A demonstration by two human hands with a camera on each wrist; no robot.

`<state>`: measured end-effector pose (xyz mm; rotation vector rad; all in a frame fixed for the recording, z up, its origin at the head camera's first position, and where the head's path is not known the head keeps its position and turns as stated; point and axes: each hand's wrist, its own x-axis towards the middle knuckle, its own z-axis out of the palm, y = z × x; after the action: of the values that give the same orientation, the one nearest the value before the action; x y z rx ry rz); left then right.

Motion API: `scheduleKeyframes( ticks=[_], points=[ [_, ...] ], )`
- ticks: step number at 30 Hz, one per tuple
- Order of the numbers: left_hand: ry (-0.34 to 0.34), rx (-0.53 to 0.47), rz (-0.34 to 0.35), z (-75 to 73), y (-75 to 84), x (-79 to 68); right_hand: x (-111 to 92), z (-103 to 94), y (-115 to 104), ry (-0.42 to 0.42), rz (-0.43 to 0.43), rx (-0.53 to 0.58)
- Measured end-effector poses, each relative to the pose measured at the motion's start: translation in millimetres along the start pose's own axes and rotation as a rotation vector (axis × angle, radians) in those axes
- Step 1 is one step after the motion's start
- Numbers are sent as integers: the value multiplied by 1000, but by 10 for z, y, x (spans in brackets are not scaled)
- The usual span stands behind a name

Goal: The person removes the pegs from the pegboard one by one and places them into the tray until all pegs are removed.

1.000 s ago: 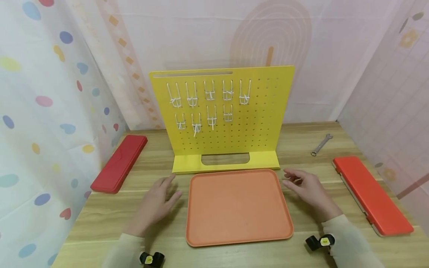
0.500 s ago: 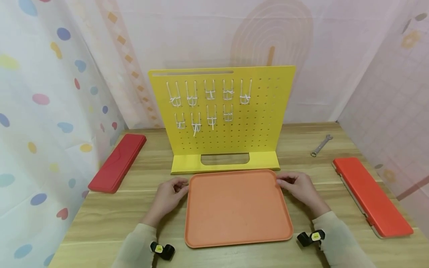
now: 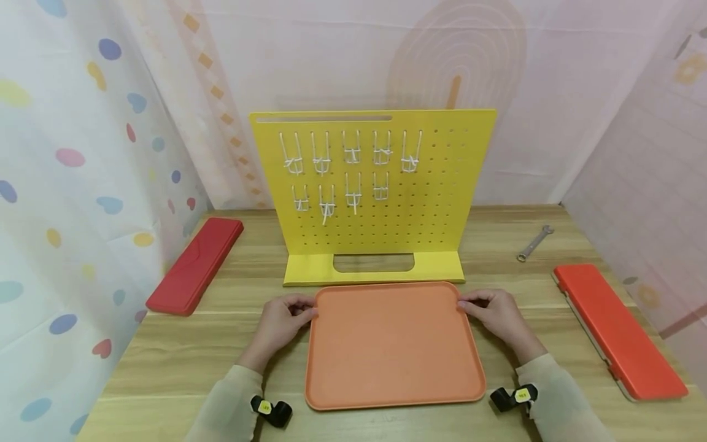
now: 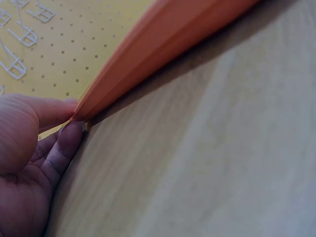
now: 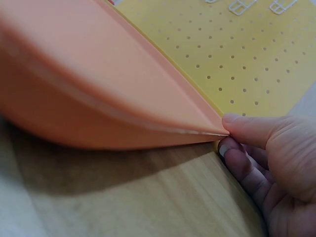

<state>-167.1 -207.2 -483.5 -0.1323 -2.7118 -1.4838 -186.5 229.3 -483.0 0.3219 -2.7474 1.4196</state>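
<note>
An orange rectangular tray (image 3: 394, 347) with a raised rim lies on the wooden table, just in front of a yellow pegboard (image 3: 420, 221). My left hand (image 3: 280, 322) pinches its rim near the far left corner; in the left wrist view the thumb lies over the rim and the fingers (image 4: 69, 138) curl below it. At the far right corner my right hand (image 3: 497, 316) pinches the rim the same way, the thumb on top and the fingertips (image 5: 234, 155) underneath in the right wrist view. Nothing lies in the tray.
Several white wire hooks (image 3: 381, 187) hang on the pegboard's upper part. A dark red flat case (image 3: 196, 267) lies at the left, and a bright red case (image 3: 618, 331) at the right. Behind the latter is a metal wrench (image 3: 534, 244). Patterned curtains (image 3: 110, 172) enclose the table.
Both hands have moved inward from beside the tray and taken hold of its rim at the far corners. The tray stays in about the same place.
</note>
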Motion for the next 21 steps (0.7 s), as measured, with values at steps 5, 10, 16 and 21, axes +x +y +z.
scheduleKeyframes(
  ticks=[5, 10, 16, 21],
  points=[
    [-7, -19, -18, 9, 10, 5, -24, 1, 27, 7, 11, 16],
    [-2, -31, -18, 28, 19, 18, -33, -15, 39, 3, 23, 30],
    [7, -34, 1, 49, 7, 25, -10, -33, 70, -15, 29, 55],
    [12, -36, 3, 50, 3, 24, -2, -27, 79, -16, 28, 79]
  ],
)
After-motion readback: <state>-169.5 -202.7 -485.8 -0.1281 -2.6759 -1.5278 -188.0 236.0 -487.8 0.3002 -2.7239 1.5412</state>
